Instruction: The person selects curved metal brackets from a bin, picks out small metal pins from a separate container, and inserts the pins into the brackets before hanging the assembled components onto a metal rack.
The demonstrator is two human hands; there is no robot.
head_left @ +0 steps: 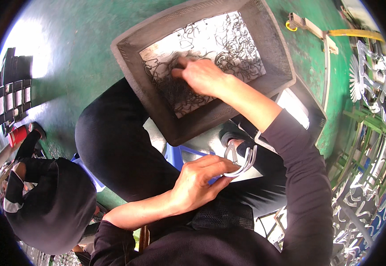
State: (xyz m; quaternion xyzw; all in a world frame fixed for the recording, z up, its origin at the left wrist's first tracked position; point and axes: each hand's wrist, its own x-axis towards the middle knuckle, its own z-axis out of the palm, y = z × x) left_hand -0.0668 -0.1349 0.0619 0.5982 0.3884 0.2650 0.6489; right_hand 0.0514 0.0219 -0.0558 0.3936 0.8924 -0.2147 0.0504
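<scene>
I am watching my right hand (pixel 202 75) pinching tangled thin black wire clips (pixel 179 95) in the grey mesh tray (pixel 273 44); clumps could be dragging out while my left hand (pixel 197 179) is gripping curved silver metal hooks (pixel 242 162) loosely.

head cam | looks steeply down, close over lap and grey tray (pixel 153 106) (fisheye, single view)

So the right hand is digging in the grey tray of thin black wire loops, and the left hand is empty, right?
Not quite. The left hand is not empty: it holds a small bunch of curved silvery metal hooks, as the head view shows. The rest is right: the right hand is digging among the thin black wire loops in the grey tray.
</scene>
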